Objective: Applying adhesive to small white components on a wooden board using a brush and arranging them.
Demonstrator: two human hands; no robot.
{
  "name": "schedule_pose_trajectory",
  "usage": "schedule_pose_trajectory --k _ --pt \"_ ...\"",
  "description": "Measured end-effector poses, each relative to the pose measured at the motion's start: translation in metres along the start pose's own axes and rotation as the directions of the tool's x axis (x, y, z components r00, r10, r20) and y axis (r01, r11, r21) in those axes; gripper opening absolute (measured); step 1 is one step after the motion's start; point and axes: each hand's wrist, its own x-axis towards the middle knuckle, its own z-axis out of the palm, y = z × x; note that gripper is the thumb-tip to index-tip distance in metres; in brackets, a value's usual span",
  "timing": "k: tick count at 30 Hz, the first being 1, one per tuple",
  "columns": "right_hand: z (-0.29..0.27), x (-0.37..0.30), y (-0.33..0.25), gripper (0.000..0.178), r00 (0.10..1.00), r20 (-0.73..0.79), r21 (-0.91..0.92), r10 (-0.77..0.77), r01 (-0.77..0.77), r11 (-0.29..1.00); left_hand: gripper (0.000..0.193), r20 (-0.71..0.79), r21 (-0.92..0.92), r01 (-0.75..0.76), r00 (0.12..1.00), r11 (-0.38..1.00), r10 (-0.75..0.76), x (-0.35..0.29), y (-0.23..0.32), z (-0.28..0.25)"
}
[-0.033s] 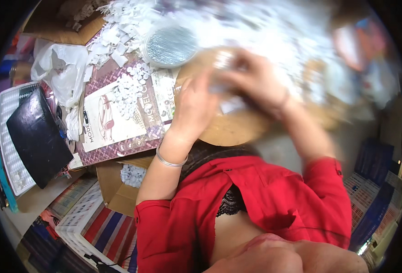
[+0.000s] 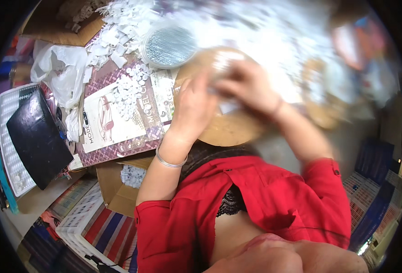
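Note:
My left hand [image 2: 193, 104], with a silver bangle at the wrist, is over a round brown board [image 2: 230, 129] in front of me. Its fingers are drawn together and meet those of my right hand [image 2: 254, 86], which is curled and smeared by motion. Something small and greyish sits between the fingertips, too blurred to name. Under the hands lie a small white piece [image 2: 229, 106] and a blurred white heap [image 2: 228, 59], both on the board. Just beyond, to the left, stands a round clear tub [image 2: 170, 45] full of small silvery metal pieces.
White plastic pieces [image 2: 117, 38] spread across the far table. Small white round parts [image 2: 130, 91] lie on a printed carton sheet [image 2: 98, 129] at left. Around it are a plastic bag [image 2: 64, 68], an open cardboard box [image 2: 57, 36], a black curved panel [image 2: 39, 136] and a lower box [image 2: 114, 193].
My right hand has shifted slightly toward me, its fingers lower over the board. My left hand stays in nearly the same place.

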Motion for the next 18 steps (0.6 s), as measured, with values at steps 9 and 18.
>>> schedule_pose_trajectory --k 9,18 --pt "-0.05 0.106 -0.002 0.027 0.979 -0.056 -0.677 -0.194 0.105 0.729 0.03 0.005 0.082 -0.186 0.982 0.979 0.187 0.001 -0.001 -0.008" --pt "-0.053 0.162 0.061 0.038 0.969 -0.211 -0.54 -0.132 -0.003 0.842 0.031 0.042 0.17 -0.264 0.965 0.95 0.26 0.0 0.009 -0.005"
